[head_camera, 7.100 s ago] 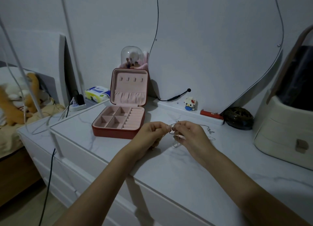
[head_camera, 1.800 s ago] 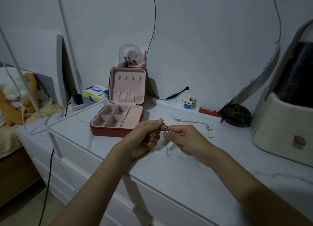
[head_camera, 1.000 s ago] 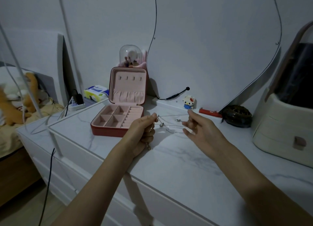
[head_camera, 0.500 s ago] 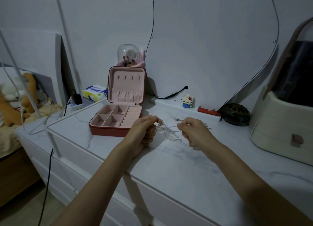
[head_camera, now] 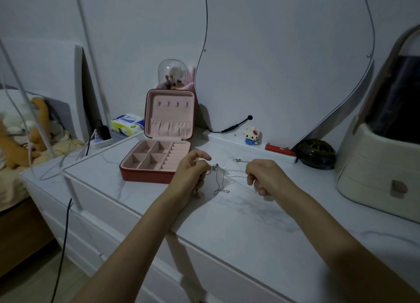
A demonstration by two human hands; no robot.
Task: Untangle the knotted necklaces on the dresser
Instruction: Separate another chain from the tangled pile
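Thin silver necklaces (head_camera: pixel 220 177) stretch in a tangle between my two hands, just above the white marble dresser top (head_camera: pixel 238 223). My left hand (head_camera: pixel 192 173) pinches the knotted end at its fingertips, and a small gold piece dangles below its palm. My right hand (head_camera: pixel 264 176) is curled and grips strands pulled taut to the right. A loop with a small pendant hangs down from the knot onto the dresser. Another bit of chain (head_camera: pixel 238 160) lies on the top behind my hands.
An open red jewellery box (head_camera: pixel 159 157) with pink compartments stands left of my hands. Behind are a small block figure (head_camera: pixel 251 135), a red bar (head_camera: pixel 280 149), a dark round object (head_camera: pixel 316 153) and a cream case (head_camera: pixel 377 175) at right. A mirror leans on the wall.
My hands went from pinching the knot close together to drawing apart. The right hand opened briefly, then closed again on the strands and now pulls them out to the right.
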